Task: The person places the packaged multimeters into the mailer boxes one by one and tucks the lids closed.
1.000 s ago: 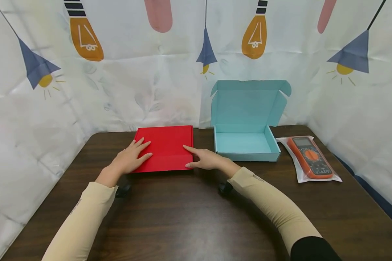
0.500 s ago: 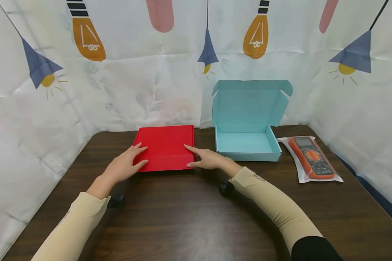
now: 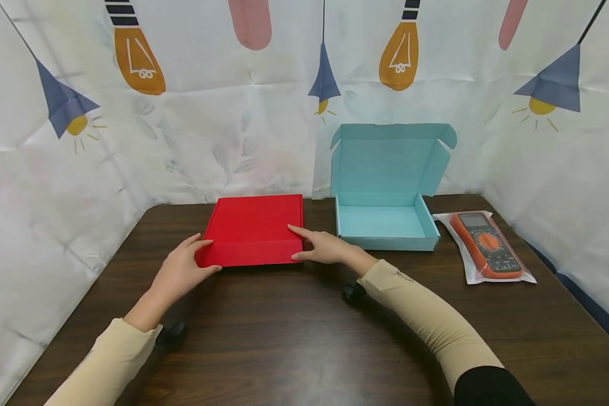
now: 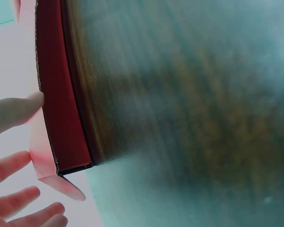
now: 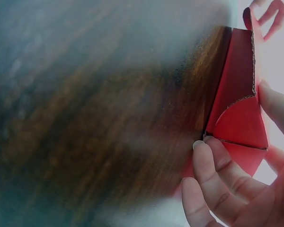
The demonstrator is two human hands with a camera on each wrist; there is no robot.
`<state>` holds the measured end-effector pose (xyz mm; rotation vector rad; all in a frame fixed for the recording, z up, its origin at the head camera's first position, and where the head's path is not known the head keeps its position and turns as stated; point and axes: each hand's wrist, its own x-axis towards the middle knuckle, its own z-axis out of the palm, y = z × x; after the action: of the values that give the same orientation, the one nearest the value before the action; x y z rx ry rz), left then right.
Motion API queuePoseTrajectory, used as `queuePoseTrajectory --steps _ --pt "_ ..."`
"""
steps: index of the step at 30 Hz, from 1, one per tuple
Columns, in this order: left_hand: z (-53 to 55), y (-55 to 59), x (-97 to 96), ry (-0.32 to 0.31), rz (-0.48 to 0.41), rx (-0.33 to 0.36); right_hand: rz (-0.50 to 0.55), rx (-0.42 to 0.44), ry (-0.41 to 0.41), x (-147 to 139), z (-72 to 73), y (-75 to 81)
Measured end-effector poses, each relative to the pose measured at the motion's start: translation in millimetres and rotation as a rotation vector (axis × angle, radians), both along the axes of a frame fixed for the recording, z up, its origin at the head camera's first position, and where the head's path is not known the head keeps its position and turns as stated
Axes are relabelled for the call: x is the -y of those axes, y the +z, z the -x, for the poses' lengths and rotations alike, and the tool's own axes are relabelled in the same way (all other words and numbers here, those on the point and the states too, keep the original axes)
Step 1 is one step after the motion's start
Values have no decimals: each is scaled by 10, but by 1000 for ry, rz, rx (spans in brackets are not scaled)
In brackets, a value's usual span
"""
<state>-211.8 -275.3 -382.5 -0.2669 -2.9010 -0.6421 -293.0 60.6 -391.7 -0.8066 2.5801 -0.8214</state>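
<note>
A flat red cardboard box (image 3: 256, 220) lies at the back of the dark table, its lid down. My left hand (image 3: 180, 270) is at the box's front left corner, thumb low at the front and index finger over the left edge. In the left wrist view the thumb meets the lid's cut edge, the other fingers spread loosely beside a small flap (image 4: 64, 187). My right hand (image 3: 325, 247) holds the front right corner, index finger on top, thumb at the front. In the right wrist view its bent fingers (image 5: 222, 179) lie against the box's side, beside a rounded flap (image 5: 241, 120).
Right of the red box stands a light blue cardboard box (image 3: 380, 243) with its lid raised. Farther right lies an orange multimeter (image 3: 487, 242) in a clear plastic bag (image 3: 469, 270). A white printed curtain (image 3: 198, 135) hangs along the back and sides of the table (image 3: 284, 338).
My left hand has drawn back off the red box's lid, toward me and leftward, to the front left corner. The right hand keeps its place on the right corner.
</note>
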Motion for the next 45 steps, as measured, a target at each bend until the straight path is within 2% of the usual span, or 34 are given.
queuePoseTrajectory --steps 4,8,14,18,33,45 --pt "-31 -11 34 19 -14 43 0 1 3 -4 3 6" --pt "-10 -19 106 12 -45 84 -5 1 9 -1 -1 16" --pt "81 -81 269 -87 -177 110 -6 1 -2 -5 -4 0" --pt "99 -94 361 -144 -244 133 2 7 -10 -12 -3 -21" --pt "131 -18 441 -217 -158 139 -3 32 5 -21 -8 51" --pt "121 12 480 -191 -150 174 2 60 1 -45 -28 61"
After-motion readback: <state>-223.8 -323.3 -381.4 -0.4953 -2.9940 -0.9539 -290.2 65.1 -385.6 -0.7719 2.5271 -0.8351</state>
